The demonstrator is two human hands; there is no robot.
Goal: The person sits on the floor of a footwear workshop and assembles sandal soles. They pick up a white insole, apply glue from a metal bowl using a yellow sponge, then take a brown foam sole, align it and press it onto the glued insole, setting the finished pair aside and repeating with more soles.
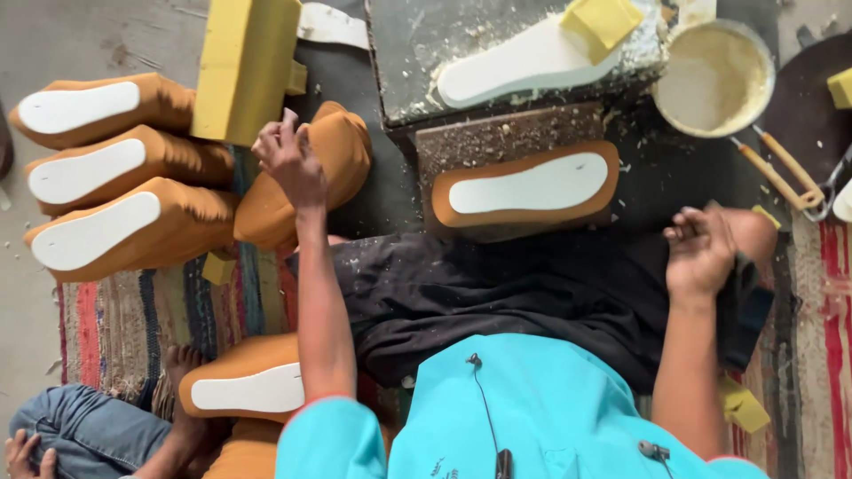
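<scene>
Glue bowl (715,78) (creamy) — yellow foam block (245,66) nearby.

Orange shoe upper (333,168) — soft, rounded, lying upside down on dark cloth beside yellow foam block, touched by left hand (291,158). Right hand (701,253) — resting on knee.

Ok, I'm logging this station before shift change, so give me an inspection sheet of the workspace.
Surface: dark work block, strewn with crumbs.
Job's things: tan shoe upper; soled piece in front.
Clutter: three soled pieces stacked left, yellow foam block, bowl.
Grips: left hand on the upper; right hand closed at the knee.
Cables: thin wire on turquoise shirt.
Surroundings: striped rug; another person's foot.
</scene>
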